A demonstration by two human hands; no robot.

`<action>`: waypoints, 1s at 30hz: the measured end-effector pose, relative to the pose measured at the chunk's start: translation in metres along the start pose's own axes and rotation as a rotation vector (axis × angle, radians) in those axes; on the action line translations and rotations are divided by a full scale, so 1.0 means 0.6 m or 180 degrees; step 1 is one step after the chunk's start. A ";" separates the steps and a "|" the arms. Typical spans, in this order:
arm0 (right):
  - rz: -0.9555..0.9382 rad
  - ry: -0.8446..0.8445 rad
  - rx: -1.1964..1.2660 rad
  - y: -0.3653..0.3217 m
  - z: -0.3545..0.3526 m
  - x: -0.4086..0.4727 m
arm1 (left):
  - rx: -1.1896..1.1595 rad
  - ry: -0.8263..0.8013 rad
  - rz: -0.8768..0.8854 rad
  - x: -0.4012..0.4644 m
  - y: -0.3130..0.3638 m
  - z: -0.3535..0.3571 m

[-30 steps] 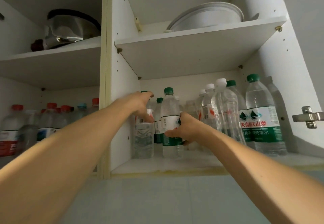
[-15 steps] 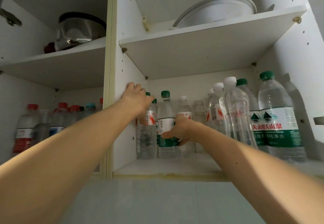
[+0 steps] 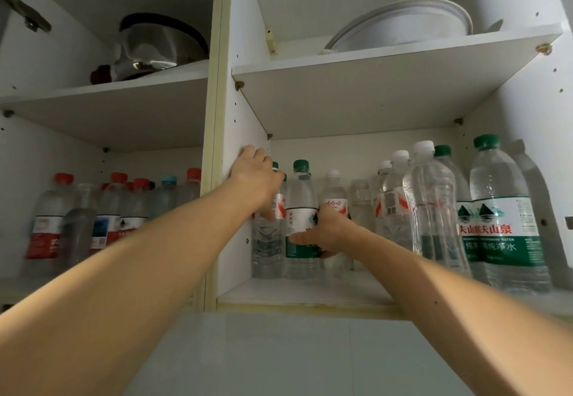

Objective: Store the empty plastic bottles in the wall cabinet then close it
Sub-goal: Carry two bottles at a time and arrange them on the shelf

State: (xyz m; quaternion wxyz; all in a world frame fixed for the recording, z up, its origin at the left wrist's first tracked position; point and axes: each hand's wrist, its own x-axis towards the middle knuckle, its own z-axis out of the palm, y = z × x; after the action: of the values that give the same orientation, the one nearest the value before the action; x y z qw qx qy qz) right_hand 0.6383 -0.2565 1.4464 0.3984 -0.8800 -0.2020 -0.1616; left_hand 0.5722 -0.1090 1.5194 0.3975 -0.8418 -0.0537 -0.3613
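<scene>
Compared with half a second earlier, the green-capped bottle [image 3: 301, 219] had been kept in place near the cabinet's left wall, and little else had changed. It was stood upright, long axis vertical, cap up, on the lower shelf [image 3: 310, 292] at centre frame. It was gripped at its label by the right hand [image 3: 325, 231], fingers curled round it. The red-labelled bottle [image 3: 273, 225] just left of it was held by the left hand [image 3: 255, 178], fingers wrapped over its neck, against the white divider panel [image 3: 238, 135].
</scene>
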 end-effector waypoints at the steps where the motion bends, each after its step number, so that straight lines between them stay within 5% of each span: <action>1: -0.0022 0.0011 0.0054 0.002 0.000 -0.003 | -0.0063 0.0019 0.0016 -0.002 0.000 -0.002; 5: -0.0460 0.0307 -0.0420 0.008 -0.011 -0.036 | -0.0564 0.0083 0.0007 -0.007 -0.007 -0.016; 11: -0.1649 0.2082 -0.1019 0.008 -0.092 -0.141 | -0.2576 0.0802 -0.0124 -0.007 0.010 -0.042; 15: -0.1429 0.3170 -0.0970 0.035 -0.155 -0.203 | -0.3927 0.0858 0.0082 -0.015 0.068 -0.061; 20: -0.0081 0.2308 -0.0434 0.093 -0.179 -0.235 | -0.4875 0.0886 0.0221 -0.022 0.147 -0.098; 23: 0.0000 0.1818 -0.0072 0.122 -0.168 -0.243 | -0.5403 0.0620 0.0358 -0.024 0.189 -0.125; 27: -0.0064 0.1845 0.0081 0.132 -0.162 -0.244 | -0.5876 0.0403 0.0370 -0.023 0.222 -0.147; 30: -0.0189 0.1709 0.0191 0.125 -0.153 -0.242 | -0.5862 0.0623 0.0267 -0.024 0.227 -0.147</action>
State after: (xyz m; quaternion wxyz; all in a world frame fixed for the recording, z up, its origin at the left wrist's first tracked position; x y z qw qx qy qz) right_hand 0.5375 -0.4050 1.3918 0.4588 -0.7871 -0.1196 -0.3947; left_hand 0.5634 -0.2612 1.4616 -0.4125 -0.7925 0.3189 -0.3162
